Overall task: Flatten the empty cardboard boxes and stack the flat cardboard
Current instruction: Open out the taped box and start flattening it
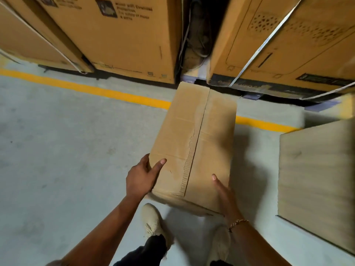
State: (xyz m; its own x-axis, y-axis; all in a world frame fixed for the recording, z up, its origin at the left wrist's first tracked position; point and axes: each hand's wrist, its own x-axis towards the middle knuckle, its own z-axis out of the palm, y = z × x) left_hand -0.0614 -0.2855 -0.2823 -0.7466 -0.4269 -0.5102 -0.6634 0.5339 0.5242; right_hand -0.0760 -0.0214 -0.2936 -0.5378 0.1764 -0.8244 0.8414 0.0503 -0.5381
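Note:
A long brown cardboard box (pixel 194 139) is held in front of me above the floor, its top flaps closed along a torn centre seam. My left hand (pixel 143 175) grips its near left corner, thumb on top and fingers round the side. My right hand (pixel 223 194) lies against the near right edge with straight fingers, a bracelet on the wrist. A stack of flat cardboard (pixel 317 181) lies on the floor at the right.
Large strapped cartons (pixel 119 39) (pixel 288 41) stand along the back, with a dark gap of cables between them. A yellow line (pixel 86 87) crosses the grey concrete floor. My two pale shoes (pixel 153 221) are below the box.

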